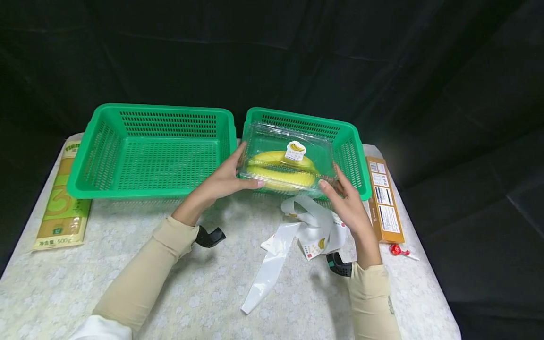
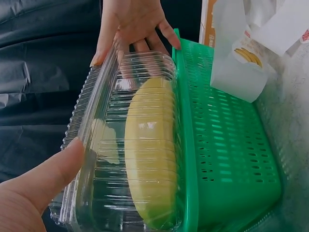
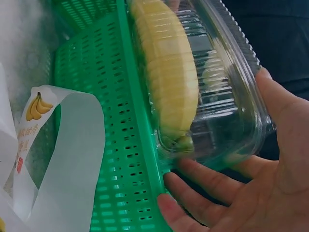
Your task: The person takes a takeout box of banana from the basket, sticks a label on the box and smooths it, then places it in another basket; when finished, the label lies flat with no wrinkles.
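A clear plastic clamshell box with yellow bananas inside is held over the right green basket. On its lid is a white banana-shaped label sticker. My left hand grips the box's left end, thumb along the near edge. At the other end my right hand holds the corner; in the right wrist view its thumb lies at the lid's rim and its fingers spread by the underside and the basket rim. The left wrist view shows the box tilted, its lower side along the basket rim.
A strip of white banana-printed labels lies in front of the right basket. Another green basket stands to the left, beside a flat noodle packet. An orange-brown carton and a red lollipop lie at the right table edge.
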{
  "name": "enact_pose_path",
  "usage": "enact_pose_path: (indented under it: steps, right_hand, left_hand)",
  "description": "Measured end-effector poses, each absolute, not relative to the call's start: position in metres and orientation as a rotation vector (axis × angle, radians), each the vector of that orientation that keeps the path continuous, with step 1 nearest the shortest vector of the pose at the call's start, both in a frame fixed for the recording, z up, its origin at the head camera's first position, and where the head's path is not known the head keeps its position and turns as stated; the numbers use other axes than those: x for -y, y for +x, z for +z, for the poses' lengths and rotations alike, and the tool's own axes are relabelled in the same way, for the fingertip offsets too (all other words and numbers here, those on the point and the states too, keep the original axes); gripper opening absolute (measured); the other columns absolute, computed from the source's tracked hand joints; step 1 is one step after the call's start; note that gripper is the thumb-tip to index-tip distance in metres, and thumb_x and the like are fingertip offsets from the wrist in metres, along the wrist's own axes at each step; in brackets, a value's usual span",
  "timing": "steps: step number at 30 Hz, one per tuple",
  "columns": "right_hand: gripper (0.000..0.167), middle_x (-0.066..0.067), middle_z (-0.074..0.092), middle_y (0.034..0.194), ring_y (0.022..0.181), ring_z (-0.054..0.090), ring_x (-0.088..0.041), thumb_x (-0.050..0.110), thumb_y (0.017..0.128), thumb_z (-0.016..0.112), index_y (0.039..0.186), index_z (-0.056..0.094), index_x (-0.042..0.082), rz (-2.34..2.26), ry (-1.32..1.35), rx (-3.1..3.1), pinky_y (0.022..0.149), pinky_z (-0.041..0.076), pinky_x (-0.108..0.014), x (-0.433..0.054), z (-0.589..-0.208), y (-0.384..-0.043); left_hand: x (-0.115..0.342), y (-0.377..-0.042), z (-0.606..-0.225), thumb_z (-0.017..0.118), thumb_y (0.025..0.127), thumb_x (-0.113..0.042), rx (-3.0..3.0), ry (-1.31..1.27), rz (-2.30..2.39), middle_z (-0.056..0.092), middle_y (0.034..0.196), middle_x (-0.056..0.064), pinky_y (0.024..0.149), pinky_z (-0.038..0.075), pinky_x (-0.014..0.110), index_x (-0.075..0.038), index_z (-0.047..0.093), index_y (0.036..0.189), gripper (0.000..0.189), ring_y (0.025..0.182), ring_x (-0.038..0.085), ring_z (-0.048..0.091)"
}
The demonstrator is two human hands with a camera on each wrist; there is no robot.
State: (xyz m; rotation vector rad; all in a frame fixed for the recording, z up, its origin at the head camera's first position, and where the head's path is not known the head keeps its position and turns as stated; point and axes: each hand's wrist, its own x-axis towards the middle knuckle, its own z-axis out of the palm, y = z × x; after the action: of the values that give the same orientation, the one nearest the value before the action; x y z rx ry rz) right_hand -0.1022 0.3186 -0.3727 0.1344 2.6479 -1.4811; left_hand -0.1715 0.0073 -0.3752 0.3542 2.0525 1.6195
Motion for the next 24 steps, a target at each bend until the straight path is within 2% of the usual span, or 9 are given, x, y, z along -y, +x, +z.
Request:
enact_pose_path:
  steps: [3,11,18,24]
  right_hand:
    - [0.071,-0.019,0.042,0.158,0.149,0.038,-0.036,0.043,0.103,0.053,0.161,0.016,0.033,-1.480,0.146,-2.657,0.114,0.038,-0.061,-0.318,-0.373,-0.105]
    - [0.068,-0.018,0.037,0.161,0.147,0.041,-0.036,0.051,0.104,0.046,0.161,0.022,0.026,-1.497,0.217,-2.711,0.110,0.044,-0.059,-0.314,-0.375,-0.112]
    - [0.065,-0.016,0.039,0.160,0.145,0.043,-0.037,0.052,0.104,0.045,0.159,0.030,0.022,-1.533,0.241,-2.744,0.113,0.042,-0.058,-0.314,-0.377,-0.119]
    - [0.067,-0.014,0.040,0.160,0.147,0.041,-0.033,0.053,0.104,0.045,0.157,0.036,0.012,-1.574,0.292,-2.799,0.117,0.038,-0.055,-0.311,-0.382,-0.127]
  left_hand:
    - [-0.009,-0.175,-0.377,0.077,0.089,-0.032,-2.050,0.352,1.609,0.001,0.172,0.000,0.126,0.025,0.051,-0.025,-0.006,0.163,0.111,0.159,0.025,0.011]
    - [-0.011,-0.179,-0.379,0.075,0.090,-0.036,-2.039,0.338,1.606,0.005,0.172,0.004,0.127,0.022,0.047,-0.024,-0.004,0.163,0.108,0.159,0.024,0.010]
    - [-0.013,-0.181,-0.380,0.073,0.089,-0.046,-2.051,0.337,1.601,0.000,0.172,-0.002,0.126,0.022,0.055,-0.025,-0.005,0.163,0.109,0.159,0.031,0.005]
    - [-0.015,-0.186,-0.383,0.071,0.090,-0.048,-2.066,0.338,1.595,-0.005,0.171,-0.006,0.128,0.018,0.052,-0.024,-0.006,0.163,0.108,0.159,0.024,0.000]
